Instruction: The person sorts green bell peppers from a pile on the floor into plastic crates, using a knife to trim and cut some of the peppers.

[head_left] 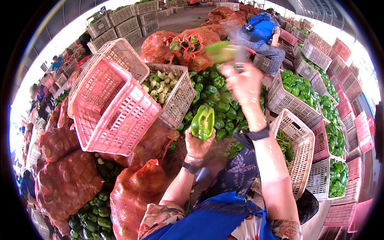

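Note:
My left hand (197, 146) grips a cut-open green bell pepper (203, 123), its pale hollow inside facing up. My right hand (245, 85) is raised ahead and to the right, above the pepper pile, and smeared by motion. By its fingers is a blurred green shape (219, 52), perhaps a piece of pepper; whether the hand touches it does not show. Whole green bell peppers (223, 107) lie heaped on the floor ahead of me. Left of that heap stands a crate (178, 102) filled with pale, whitish-green pepper cores (161, 89).
Tilted pink crates (120, 120) rise at the left. Red mesh sacks (136, 196) crowd the left and far side. A beige crate (302, 154) with some green pieces stands by my right arm. Pepper-filled crates (298, 94) line the right. A person in blue (260, 30) sits bent over ahead.

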